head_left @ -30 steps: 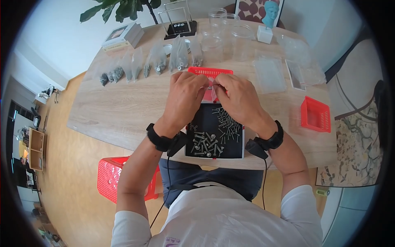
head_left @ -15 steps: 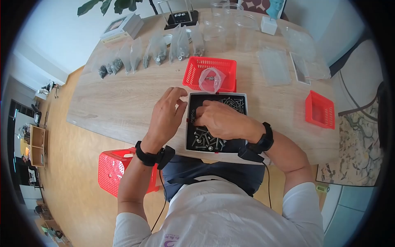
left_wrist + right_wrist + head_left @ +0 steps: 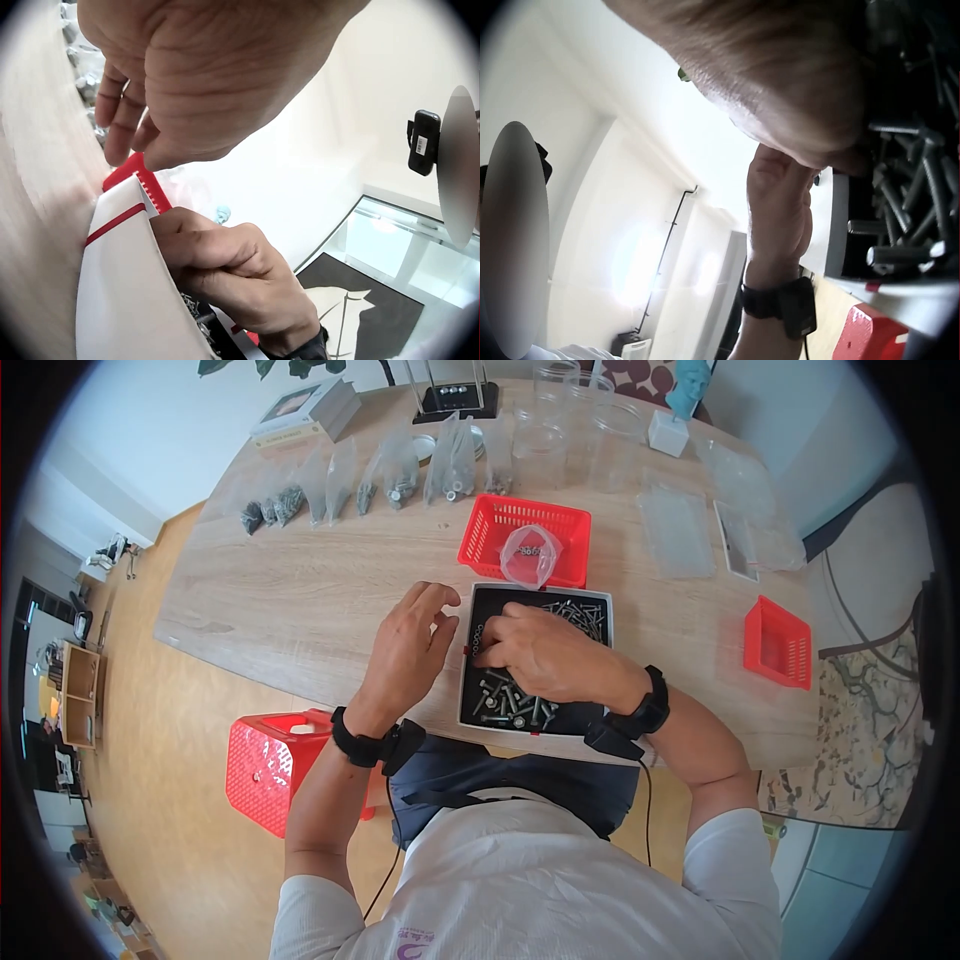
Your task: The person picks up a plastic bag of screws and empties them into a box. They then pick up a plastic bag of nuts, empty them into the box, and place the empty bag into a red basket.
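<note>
In the head view a black-lined box [image 3: 466, 695] holds bolts [image 3: 510, 700] and screws [image 3: 580, 618]. My right hand [image 3: 550, 650] reaches into its left part, fingers bent down at a few small nuts [image 3: 478, 640]; whether they pinch one is hidden. Left of the box, my left hand [image 3: 405, 645] hovers with loosely bent fingers and nothing visible in them. Behind the box, a red basket [image 3: 480, 530] holds a clear plastic bag [image 3: 532, 568] standing open with small nuts inside. The left wrist view shows the right hand [image 3: 240, 277] over the box's white wall [image 3: 127, 285].
Several filled plastic bags [image 3: 400, 475] stand in a row at the back left. Clear jars [image 3: 540, 445] are at the back, flat empty bags [image 3: 678, 530] at the right. An empty red basket [image 3: 778, 645] sits near the right edge; a red stool [image 3: 265, 770] is below left.
Both hands have left the bag, which now sits in the red basket. The right hand came down into the box; the left moved to the box's left side.
</note>
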The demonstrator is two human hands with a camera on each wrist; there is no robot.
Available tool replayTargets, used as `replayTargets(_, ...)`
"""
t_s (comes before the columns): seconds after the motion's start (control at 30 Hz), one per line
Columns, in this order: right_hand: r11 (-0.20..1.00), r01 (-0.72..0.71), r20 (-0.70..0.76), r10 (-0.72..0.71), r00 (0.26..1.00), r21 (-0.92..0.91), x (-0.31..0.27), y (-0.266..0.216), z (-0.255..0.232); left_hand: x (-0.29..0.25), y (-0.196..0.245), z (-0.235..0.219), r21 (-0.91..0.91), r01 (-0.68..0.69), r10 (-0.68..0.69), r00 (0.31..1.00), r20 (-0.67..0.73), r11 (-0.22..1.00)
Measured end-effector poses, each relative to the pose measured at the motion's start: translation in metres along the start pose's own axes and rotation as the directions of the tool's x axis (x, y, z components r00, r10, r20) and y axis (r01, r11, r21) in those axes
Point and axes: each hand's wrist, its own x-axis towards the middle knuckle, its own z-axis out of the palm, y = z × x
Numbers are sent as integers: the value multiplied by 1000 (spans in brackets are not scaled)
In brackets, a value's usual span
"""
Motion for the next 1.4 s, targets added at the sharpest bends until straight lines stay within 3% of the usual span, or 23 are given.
replayTargets(0.17,1000,6,-29,-6,1000,-4,1,4,5,0,-2,0,8,1,-1,1000,-6,1000)
replayTargets(0.27,995,-71,-65,66,996,-77,0,7,7,1,-3,1,12,-10,10,1000,-10,1000)
replayTargets(0.33,999,-33,-201,26,979,-32,1,11,7,2,-2,1,64,-32,32,999,14,997)
replayTargets(0.37,999,-33,-201,26,979,-32,2,13,5,3,-1,1,65,-33,32,999,14,997)
replayTargets(0.43,988,-152,-261,155,953,31,3,17,-2,5,2,4,175,-198,201,980,1,964)
replayTargets(0.57,972,-235,-257,234,938,29,0,15,-7,7,7,16,289,-176,172,984,40,941)
replayTargets(0.63,981,-194,-240,183,953,-25,0,18,-2,12,8,24,467,-158,126,987,100,870)
replayTargets(0.83,978,-184,-264,152,953,-102,-1,27,6,21,9,38,588,-130,84,991,105,798)
replayTargets(1.17,982,-175,-276,148,950,-75,-1,28,8,25,2,39,537,-151,76,984,159,830)
replayTargets(1.4,969,-148,-232,100,967,-200,-2,24,5,27,-5,42,569,-200,121,977,174,798)
